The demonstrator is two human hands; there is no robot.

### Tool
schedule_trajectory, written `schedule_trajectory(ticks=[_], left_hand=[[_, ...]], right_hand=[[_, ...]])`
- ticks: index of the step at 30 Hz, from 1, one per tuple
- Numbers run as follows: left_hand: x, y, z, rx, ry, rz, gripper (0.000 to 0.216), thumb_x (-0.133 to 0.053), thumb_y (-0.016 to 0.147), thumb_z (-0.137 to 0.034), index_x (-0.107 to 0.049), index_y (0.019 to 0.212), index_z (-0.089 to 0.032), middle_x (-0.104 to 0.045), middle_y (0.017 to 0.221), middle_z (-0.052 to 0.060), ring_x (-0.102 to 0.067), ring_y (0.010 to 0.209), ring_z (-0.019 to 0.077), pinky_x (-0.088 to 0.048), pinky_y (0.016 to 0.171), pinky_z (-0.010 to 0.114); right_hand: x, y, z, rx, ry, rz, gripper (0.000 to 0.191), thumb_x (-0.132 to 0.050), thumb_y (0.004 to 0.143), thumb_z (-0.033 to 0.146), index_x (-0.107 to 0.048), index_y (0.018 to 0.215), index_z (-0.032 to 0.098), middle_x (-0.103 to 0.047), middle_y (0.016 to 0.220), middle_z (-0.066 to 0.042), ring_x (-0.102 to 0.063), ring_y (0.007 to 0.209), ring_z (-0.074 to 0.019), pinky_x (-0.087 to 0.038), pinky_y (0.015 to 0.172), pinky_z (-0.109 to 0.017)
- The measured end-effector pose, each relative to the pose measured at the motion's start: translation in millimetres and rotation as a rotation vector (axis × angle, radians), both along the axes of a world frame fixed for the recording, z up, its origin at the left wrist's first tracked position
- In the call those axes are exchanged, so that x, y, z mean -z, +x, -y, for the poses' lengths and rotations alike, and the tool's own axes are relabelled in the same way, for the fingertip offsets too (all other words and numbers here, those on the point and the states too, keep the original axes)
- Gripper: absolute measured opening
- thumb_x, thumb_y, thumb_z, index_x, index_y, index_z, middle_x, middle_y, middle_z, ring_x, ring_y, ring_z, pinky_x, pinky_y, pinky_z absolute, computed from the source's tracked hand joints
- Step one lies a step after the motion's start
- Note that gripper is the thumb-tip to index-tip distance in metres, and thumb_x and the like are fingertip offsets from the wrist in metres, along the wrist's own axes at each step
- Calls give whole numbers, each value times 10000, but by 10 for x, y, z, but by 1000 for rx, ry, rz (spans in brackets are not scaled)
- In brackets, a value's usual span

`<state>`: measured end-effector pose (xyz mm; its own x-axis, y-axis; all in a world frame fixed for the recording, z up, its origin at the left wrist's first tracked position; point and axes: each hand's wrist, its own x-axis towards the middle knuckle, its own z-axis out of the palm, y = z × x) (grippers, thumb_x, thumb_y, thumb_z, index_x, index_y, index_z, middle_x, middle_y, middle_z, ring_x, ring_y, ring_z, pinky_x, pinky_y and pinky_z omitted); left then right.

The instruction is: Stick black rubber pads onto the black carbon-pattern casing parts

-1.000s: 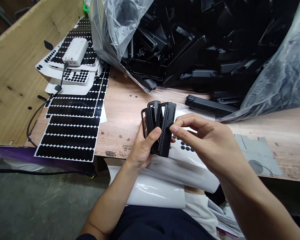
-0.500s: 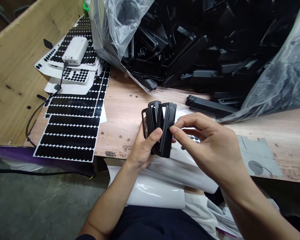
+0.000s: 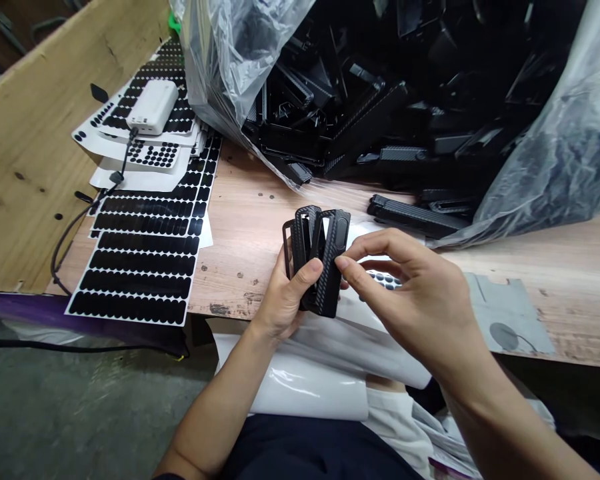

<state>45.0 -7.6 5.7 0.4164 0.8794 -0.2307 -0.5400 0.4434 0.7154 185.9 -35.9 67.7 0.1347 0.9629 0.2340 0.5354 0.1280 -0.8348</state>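
My left hand [image 3: 284,297] is wrapped round a black plastic part with a carbon-weave pattern [image 3: 330,283], its thumb lying across the front. The part looks hinged, with slotted frames fanned out on its left side. Near the top of its right panel is a smooth oval patch [image 3: 341,235]. My right hand [image 3: 423,293] is closed, thumb and forefinger pinching at that panel's right edge. Below the right fingers, a white sheet with black dots [image 3: 384,279] is partly hidden.
A clear plastic bag [image 3: 545,160] at the back spills several similar black parts [image 3: 420,212]. Sheets of black stickers [image 3: 135,277] lie at left under a white power bank [image 3: 153,107] with a cable. A wooden board [image 3: 35,147] borders the left; a grey sheet [image 3: 510,307] lies right.
The view has shifted slightly. Both hands stay on the black part, with the right fingertips still at its right edge; little else differs.
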Motion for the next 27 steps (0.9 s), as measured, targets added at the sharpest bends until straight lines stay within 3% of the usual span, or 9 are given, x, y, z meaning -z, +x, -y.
schedule_trajectory(ticks=[14, 17, 22, 27], left_hand=[[-13, -15, -6, 1, -24, -18, 744, -884, 733, -601, -546, 1276, -220, -748, 1054, 72, -766, 791, 236, -619, 676, 321], [-26, -25, -7, 13, -39, -12, 749, -874, 747, -600, -538, 1294, -214, -740, 1037, 72, -766, 804, 235, -611, 652, 300], [-14, -21, -13, 0, -49, 8, 738, -864, 759, -601, -539, 1294, -210, -734, 1047, 78, -762, 811, 234, -604, 640, 291], [-1, -9, -26, -34, -89, 14, 741, -875, 746, -602, -552, 1275, -196, -738, 1040, 77, -757, 818, 236, -612, 661, 307]], right_hand=[[-34, 60, -61, -65, -95, -110, 100, -713, 905, 330, -695, 874, 236, -707, 840, -22, -696, 734, -179, -597, 629, -304], [-42, 94, -58, -94, -30, -38, 63, -683, 927, 267, -737, 954, 246, -725, 915, -40, -712, 826, -189, -601, 662, -295], [-1, 126, -51, -167, 193, 204, 205, -638, 953, 162, -784, 1048, 270, -736, 976, -63, -721, 877, -206, -616, 767, -350], [70, 142, -62, -206, 309, 342, 238, -637, 961, 160, -797, 1081, 289, -769, 1003, -66, -746, 862, -201, -617, 748, -333]])
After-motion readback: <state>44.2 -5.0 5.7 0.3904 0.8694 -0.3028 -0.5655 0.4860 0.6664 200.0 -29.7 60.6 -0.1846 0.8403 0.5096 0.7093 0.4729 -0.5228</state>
